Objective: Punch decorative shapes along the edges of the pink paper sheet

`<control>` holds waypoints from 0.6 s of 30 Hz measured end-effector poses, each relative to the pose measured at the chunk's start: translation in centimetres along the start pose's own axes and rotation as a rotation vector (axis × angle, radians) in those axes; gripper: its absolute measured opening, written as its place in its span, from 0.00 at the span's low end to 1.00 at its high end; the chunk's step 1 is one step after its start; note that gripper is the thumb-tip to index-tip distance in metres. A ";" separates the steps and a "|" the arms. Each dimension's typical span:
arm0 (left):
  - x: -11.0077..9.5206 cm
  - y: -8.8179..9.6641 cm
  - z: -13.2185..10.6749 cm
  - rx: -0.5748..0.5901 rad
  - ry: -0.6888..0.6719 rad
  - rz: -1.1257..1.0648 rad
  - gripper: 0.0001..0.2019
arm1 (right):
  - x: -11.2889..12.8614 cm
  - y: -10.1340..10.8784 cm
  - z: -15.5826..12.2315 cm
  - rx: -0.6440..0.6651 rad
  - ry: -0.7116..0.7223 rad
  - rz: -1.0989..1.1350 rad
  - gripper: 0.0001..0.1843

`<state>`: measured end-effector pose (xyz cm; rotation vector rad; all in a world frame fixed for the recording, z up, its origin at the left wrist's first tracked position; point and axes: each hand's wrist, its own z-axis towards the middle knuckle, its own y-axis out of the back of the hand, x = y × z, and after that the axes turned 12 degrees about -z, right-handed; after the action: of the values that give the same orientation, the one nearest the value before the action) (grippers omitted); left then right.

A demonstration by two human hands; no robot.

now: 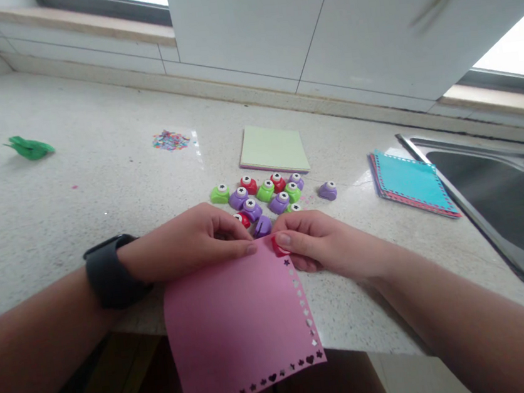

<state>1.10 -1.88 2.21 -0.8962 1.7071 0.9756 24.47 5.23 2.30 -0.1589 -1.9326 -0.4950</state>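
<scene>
A pink sheet of paper [239,325] hangs tilted over the counter's front edge, with small star, heart and other shapes cut along its bottom and right edges. My left hand [201,241] pinches the sheet's top edge between thumb and fingers. At the top right corner, my right hand [311,238] grips a red craft punch [280,246] set on the paper's edge; the fingers partly cover it. Just beyond both hands sits a cluster of green, purple and red craft punches [266,191]. One purple punch [327,190] stands apart to the right.
A stack of pale green paper [273,148] lies behind the punches. Paper confetti [171,140] is heaped at the back left, with a green crumpled item [30,148] farther left. Blue and red punched sheets [409,183] rest beside the metal sink [504,207] on the right.
</scene>
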 end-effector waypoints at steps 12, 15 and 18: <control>-0.1 0.0 -0.1 0.011 -0.009 -0.021 0.14 | 0.0 -0.1 0.0 -0.044 0.006 -0.053 0.19; -0.1 0.0 -0.1 0.019 -0.006 -0.028 0.14 | -0.2 -0.1 0.1 -0.016 -0.003 -0.012 0.19; -0.1 0.0 -0.1 0.018 -0.009 -0.031 0.14 | -0.3 -0.1 0.1 -0.022 -0.011 -0.002 0.19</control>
<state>1.11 -1.94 2.29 -0.9029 1.6864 0.9412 24.43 5.19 1.95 -0.1744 -1.9390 -0.5177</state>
